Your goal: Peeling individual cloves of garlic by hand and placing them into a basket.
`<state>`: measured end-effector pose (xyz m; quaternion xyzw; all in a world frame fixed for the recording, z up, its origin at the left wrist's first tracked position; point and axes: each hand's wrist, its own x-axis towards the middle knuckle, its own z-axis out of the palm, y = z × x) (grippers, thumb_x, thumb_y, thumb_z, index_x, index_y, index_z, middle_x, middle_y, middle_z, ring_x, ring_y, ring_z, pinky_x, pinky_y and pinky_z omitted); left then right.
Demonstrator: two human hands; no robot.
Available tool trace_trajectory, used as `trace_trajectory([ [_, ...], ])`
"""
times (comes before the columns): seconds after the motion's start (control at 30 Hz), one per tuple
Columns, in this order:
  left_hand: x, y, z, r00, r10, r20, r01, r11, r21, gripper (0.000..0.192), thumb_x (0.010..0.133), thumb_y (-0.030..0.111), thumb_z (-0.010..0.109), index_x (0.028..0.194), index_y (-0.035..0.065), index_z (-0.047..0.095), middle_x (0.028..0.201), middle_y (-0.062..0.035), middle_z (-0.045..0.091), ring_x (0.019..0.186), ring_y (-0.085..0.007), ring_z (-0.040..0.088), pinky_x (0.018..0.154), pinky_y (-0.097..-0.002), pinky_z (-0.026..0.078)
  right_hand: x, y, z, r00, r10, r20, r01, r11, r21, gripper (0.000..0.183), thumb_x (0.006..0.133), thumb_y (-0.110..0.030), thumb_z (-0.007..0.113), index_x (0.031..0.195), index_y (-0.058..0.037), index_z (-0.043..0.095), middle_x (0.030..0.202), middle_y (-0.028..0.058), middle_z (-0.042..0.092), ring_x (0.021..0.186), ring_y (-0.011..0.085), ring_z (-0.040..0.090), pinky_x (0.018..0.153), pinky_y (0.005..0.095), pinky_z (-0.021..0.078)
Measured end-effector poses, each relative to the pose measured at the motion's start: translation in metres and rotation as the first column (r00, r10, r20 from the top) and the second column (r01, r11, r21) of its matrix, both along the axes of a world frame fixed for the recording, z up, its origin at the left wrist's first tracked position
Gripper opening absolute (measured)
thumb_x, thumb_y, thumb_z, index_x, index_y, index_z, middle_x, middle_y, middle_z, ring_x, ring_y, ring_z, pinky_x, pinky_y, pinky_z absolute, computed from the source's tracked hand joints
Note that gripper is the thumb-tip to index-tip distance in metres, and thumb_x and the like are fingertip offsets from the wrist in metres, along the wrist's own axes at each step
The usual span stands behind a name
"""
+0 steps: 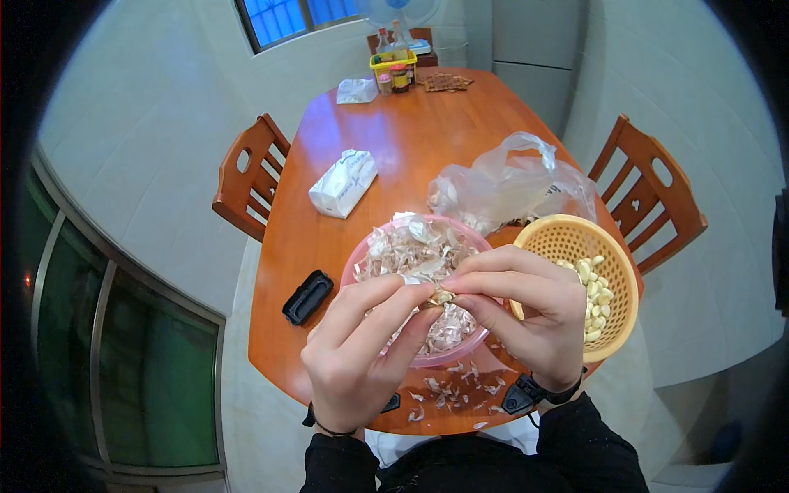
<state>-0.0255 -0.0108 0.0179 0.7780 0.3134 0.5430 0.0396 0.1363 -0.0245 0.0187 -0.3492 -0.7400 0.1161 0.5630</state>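
Over a pink plastic bowl (354, 262), both hands meet at a garlic clove (440, 298) with papery skin about it. My left hand (370, 345) pinches its left side between thumb and fingertips. From the right, the thumb and fingers of my right hand (524, 302) grip it too. The bowl is heaped with dry garlic skins (410, 246). Beside my right hand stands a yellow plastic colander (545, 240), in which peeled garlic cloves (595, 302) lie; part of it is hidden by that hand.
Behind the bowls lies a translucent plastic bag (511, 179). A tissue pack (344, 183) and a black open case (308, 297) are on the left of the wooden table (407, 135). Loose skins (450, 391) litter the near edge. Wooden chairs flank both sides; a yellow basket (375, 63) holds bottles at the far end.
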Motion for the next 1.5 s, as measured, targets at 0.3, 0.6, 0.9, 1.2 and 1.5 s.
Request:
trace_trajectory([
  [0.3, 0.002, 0.001, -0.004, 0.999, -0.017, -0.027, 0.018, 0.999, 0.051, 0.025, 0.061, -0.001, 0.070, 0.084, 0.0005, 0.062, 0.079, -0.0083, 0.057, 0.070, -0.0218, 0.058, 0.062, -0.0292, 0.046, 0.001, -0.004, 0.001, 0.999, -0.031, 0.017, 0.032, 0.999, -0.019, 0.018, 0.068, 0.003, 0.062, 0.086, 0.0022, 0.062, 0.083, 0.0113, 0.061, 0.075, 0.0210, 0.061, 0.063, 0.0272, 0.0489],
  [0.6, 0.003, -0.001, -0.003, 0.999, -0.038, -0.006, 0.039, 0.998, 0.042, 0.026, 0.061, -0.002, 0.070, 0.085, 0.0006, 0.062, 0.078, -0.0083, 0.057, 0.070, -0.0218, 0.058, 0.062, -0.0295, 0.046, 0.004, -0.005, 0.002, 0.999, 0.035, -0.037, -0.037, 0.999, -0.038, 0.019, 0.068, 0.004, 0.062, 0.087, 0.0012, 0.063, 0.083, 0.0110, 0.061, 0.075, 0.0204, 0.061, 0.064, 0.0271, 0.0490],
  [0.9, 0.002, 0.000, -0.006, 0.998, -0.055, -0.036, 0.057, 0.996, 0.063, 0.027, 0.062, -0.002, 0.069, 0.088, 0.0010, 0.062, 0.081, -0.0083, 0.057, 0.071, -0.0221, 0.058, 0.063, -0.0303, 0.045, 0.005, -0.004, 0.002, 0.998, 0.039, -0.040, -0.042, 0.995, -0.086, 0.016, 0.070, 0.003, 0.062, 0.086, 0.0007, 0.064, 0.082, 0.0102, 0.062, 0.076, 0.0197, 0.061, 0.065, 0.0268, 0.0489],
  [1.2, -0.002, -0.001, -0.006, 0.995, -0.083, -0.050, 0.086, 0.994, 0.068, 0.028, 0.063, -0.002, 0.068, 0.090, 0.0005, 0.062, 0.082, -0.0089, 0.056, 0.071, -0.0229, 0.058, 0.063, -0.0306, 0.044, 0.009, -0.004, 0.001, 0.998, 0.064, 0.003, -0.063, 0.997, -0.041, 0.019, 0.068, 0.003, 0.063, 0.086, 0.0000, 0.064, 0.082, 0.0103, 0.062, 0.074, 0.0196, 0.061, 0.063, 0.0259, 0.0490],
  [1.5, -0.002, 0.001, -0.009, 0.992, -0.100, -0.080, 0.106, 0.992, 0.069, 0.028, 0.063, -0.001, 0.067, 0.090, -0.0002, 0.061, 0.082, -0.0094, 0.056, 0.072, -0.0235, 0.058, 0.063, -0.0314, 0.044, 0.007, -0.007, 0.001, 1.000, 0.011, 0.015, -0.010, 0.998, -0.065, 0.018, 0.066, 0.004, 0.064, 0.084, 0.0011, 0.063, 0.081, 0.0104, 0.061, 0.073, 0.0200, 0.061, 0.063, 0.0265, 0.0490],
])
